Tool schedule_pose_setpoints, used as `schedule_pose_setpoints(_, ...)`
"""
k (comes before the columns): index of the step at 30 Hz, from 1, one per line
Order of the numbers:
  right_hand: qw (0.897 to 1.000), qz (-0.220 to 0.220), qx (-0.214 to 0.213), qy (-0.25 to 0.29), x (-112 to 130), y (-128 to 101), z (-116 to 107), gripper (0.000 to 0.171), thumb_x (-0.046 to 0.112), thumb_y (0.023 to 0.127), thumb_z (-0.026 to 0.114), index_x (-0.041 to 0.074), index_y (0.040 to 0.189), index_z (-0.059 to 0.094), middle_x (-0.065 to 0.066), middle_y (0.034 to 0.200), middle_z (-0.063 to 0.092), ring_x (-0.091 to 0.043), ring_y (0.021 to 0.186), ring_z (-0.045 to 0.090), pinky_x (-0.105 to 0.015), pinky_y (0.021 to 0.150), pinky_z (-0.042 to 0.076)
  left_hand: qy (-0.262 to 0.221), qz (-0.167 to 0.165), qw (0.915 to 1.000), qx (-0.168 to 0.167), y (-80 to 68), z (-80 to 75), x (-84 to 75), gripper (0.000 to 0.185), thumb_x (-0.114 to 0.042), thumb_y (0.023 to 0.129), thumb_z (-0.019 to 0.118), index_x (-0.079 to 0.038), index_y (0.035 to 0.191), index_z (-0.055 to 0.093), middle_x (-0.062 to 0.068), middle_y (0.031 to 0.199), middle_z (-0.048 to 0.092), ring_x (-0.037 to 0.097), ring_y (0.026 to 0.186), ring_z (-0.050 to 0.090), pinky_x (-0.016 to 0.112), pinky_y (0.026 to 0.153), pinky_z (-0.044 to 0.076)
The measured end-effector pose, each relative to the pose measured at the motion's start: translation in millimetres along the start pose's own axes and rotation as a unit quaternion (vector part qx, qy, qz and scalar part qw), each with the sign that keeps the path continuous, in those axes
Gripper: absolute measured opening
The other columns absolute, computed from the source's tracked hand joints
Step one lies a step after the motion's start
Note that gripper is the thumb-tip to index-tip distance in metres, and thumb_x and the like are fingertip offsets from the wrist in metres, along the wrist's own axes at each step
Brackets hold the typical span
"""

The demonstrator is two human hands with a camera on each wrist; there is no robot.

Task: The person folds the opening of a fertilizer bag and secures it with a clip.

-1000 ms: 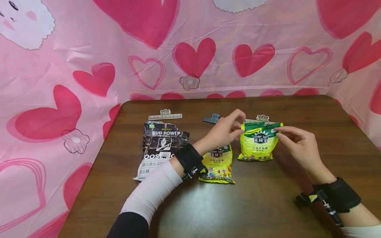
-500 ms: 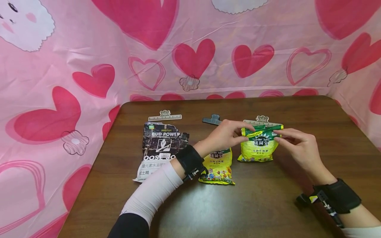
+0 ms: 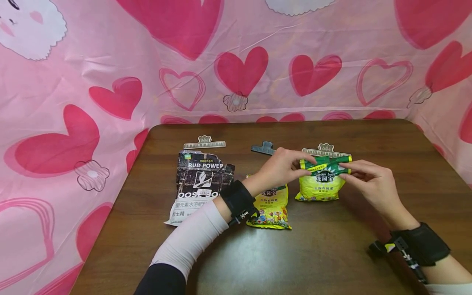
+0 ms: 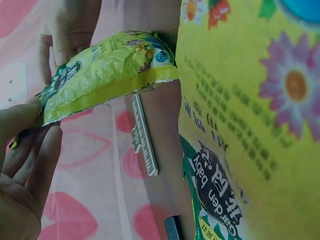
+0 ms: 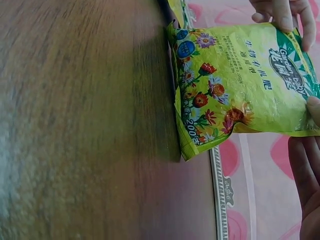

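A yellow and green "Garden baby" fertilizer bag (image 3: 318,190) stands on the table, its top edge folded over. My left hand (image 3: 282,166) pinches the bag's upper left corner between thumb and fingers, while my right hand (image 3: 372,184) pinches the upper right corner. In the right wrist view, the flower-printed lower end of the fertilizer bag (image 5: 210,95) meets the tabletop. Just behind it lies a silver bag clip (image 3: 326,148), partly hidden by the bag. A second yellow fertilizer bag (image 3: 271,209) lies under my left forearm, its upper part covered.
To the left is a black and white "Bud Power" bag (image 3: 199,176) with a torn top, partly covered by my left arm. Another silver bag clip (image 3: 204,142) lies behind it. A dark clip (image 3: 262,147) is near my left hand. Pink heart-printed cloth (image 3: 313,37) hangs behind the wooden table (image 3: 313,254).
The bag's top edge has been folded down, uncovering more of the silver clip behind it. My left hand has shifted lower and right along the bag. In the last half second little moved.
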State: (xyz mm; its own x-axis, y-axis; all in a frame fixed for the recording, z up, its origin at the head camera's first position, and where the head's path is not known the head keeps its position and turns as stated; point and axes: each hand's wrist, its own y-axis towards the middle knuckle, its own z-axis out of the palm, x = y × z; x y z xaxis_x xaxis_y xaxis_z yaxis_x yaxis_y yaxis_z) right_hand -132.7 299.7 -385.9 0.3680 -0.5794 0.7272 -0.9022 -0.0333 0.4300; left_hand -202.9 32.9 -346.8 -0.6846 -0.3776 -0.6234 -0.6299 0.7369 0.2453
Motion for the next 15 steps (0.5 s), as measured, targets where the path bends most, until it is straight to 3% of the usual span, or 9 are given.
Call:
schedule_pose_setpoints(8,1.000,-0.006,-0.003,-0.007,-0.7,0.1,-0.8,0.031,-0.006,0.079,0.078,0.005,0.108,0.076,0.023,0.094,0.068,-0.002,0.075,0.055,-0.009,0.063,0.045,0.017,0.003,0.9997,0.016,0.0,-3.1,0.1,0.033,-0.024,0.090,0.073,-0.018,0.122,0.072,-0.003,0.064,0.060,0.006,0.054,0.043,0.014,0.053,0.035)
schedule_pose_setpoints(15,1.000,-0.009,-0.003,-0.011,-1.2,-1.3,-0.9,0.031,-0.006,0.078,0.078,0.005,0.107,0.077,0.022,0.093,0.068,-0.002,0.075,0.056,-0.008,0.064,0.045,0.038,0.017,0.9990,0.015,-1.0,-3.7,0.2,0.033,-0.024,0.091,0.072,-0.018,0.123,0.071,-0.004,0.074,0.067,0.006,0.050,0.037,0.014,0.051,0.032)
